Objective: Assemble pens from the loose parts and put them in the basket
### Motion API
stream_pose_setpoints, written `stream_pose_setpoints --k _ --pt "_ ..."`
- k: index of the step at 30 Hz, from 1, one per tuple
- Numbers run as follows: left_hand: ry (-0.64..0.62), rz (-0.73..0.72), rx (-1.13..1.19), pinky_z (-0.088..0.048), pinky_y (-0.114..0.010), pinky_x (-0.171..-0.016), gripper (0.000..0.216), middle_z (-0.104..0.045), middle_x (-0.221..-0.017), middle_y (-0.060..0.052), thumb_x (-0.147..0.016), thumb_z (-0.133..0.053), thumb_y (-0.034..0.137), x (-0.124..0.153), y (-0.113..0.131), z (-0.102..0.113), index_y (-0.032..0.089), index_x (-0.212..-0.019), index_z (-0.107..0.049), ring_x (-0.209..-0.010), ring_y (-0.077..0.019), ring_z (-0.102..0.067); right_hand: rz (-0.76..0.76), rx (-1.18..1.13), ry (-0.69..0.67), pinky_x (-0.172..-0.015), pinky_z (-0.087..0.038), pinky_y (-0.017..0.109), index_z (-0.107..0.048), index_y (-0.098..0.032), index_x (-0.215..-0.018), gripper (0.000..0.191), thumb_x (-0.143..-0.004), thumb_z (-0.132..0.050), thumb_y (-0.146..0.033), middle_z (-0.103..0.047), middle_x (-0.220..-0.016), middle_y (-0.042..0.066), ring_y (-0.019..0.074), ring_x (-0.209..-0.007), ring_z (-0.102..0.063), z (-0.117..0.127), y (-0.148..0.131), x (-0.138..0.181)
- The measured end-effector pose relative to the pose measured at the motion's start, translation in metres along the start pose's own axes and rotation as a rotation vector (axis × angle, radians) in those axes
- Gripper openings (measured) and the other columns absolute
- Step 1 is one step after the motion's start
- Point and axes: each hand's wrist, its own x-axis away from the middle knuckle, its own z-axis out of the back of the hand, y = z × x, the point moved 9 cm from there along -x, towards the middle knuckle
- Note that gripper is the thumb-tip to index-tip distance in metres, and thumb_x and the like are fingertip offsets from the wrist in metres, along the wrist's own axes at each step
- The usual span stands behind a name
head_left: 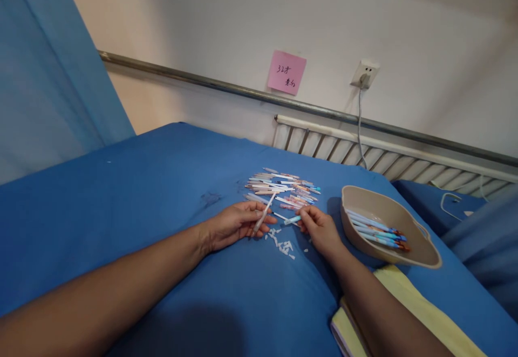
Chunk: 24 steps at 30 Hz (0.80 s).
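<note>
My left hand (238, 221) has its thumb closed on a slim pen part (265, 215), white at the top with a clearer lower end, tilted up to the right. Pinched in the fingertips of my right hand (321, 230) is a short light-blue pen piece (292, 220), pointing left toward the other hand. The two pieces are apart. Just beyond my hands lies a pile of pen parts (283, 187) in white, beige, pink and blue. Small white bits (283, 246) are scattered on the blue cloth (182, 184) between my hands.
To the right stands a beige basin (352, 194) with several blue-and-white pens (378, 230) inside. A folded yellow cloth (413, 303) lies under my right forearm. Behind the bed are a radiator (324, 144), a metal rail (202, 81), and a plugged cord (360, 125). Blue curtains (48, 66) hang at left.
</note>
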Motion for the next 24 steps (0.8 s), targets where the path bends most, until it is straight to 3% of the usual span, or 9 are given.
stream_pose_setpoints --k 4,6,8,12,24 --pt "-0.04 -0.029 -0.055 -0.047 -0.025 -0.069 0.027 -0.067 -0.098 -0.009 -0.076 -0.068 0.028 0.001 0.001 -0.005 0.014 -0.095 -0.055 -0.076 -0.0125 -0.063 0.257 0.278 0.047 -0.082 -0.045 0.037 -0.066 -0.025 -0.098 0.022 -0.082 -0.054 -0.034 -0.064 -0.097 0.005 0.0215 -0.091 -0.058 0.001 -0.031 0.007" --pt "-0.053 -0.033 -0.094 -0.047 -0.025 -0.067 0.027 -0.067 -0.096 -0.009 -0.076 -0.068 0.029 0.001 0.0 -0.007 0.013 -0.095 -0.055 -0.074 -0.0126 -0.063 0.373 0.307 0.039 -0.094 -0.039 0.04 -0.06 -0.027 -0.114 0.031 -0.084 -0.051 -0.029 -0.058 -0.117 0.006 0.023 -0.11 -0.051 -0.003 -0.049 0.015" --pt "-0.064 -0.03 -0.143 -0.045 -0.023 -0.063 0.028 -0.068 -0.094 -0.008 -0.076 -0.068 0.03 0.0 -0.001 -0.008 0.014 -0.095 -0.055 -0.072 -0.0123 -0.063 0.415 0.276 0.008 -0.096 -0.039 0.041 -0.052 -0.029 -0.125 0.039 -0.086 -0.048 -0.026 -0.053 -0.126 0.006 0.0226 -0.116 -0.047 -0.008 -0.06 0.021" --pt "-0.079 -0.026 -0.216 -0.041 -0.021 -0.057 0.028 -0.068 -0.094 -0.007 -0.077 -0.067 0.032 -0.001 -0.003 -0.011 0.014 -0.095 -0.057 -0.069 -0.011 -0.062 0.411 0.219 -0.08 -0.094 -0.042 0.038 -0.046 -0.027 -0.131 0.043 -0.088 -0.046 -0.025 -0.055 -0.124 0.006 0.0203 -0.11 -0.053 -0.021 -0.065 0.028" --pt "-0.104 -0.037 -0.227 -0.045 -0.023 -0.061 0.028 -0.066 -0.091 -0.007 -0.077 -0.067 0.033 -0.002 -0.006 -0.01 0.014 -0.097 -0.059 -0.069 -0.0113 -0.061 0.327 0.021 -0.148 -0.086 -0.048 0.035 -0.056 -0.027 -0.12 0.036 -0.085 -0.051 -0.025 -0.064 -0.108 0.004 0.0184 -0.097 -0.06 -0.031 -0.058 0.028"
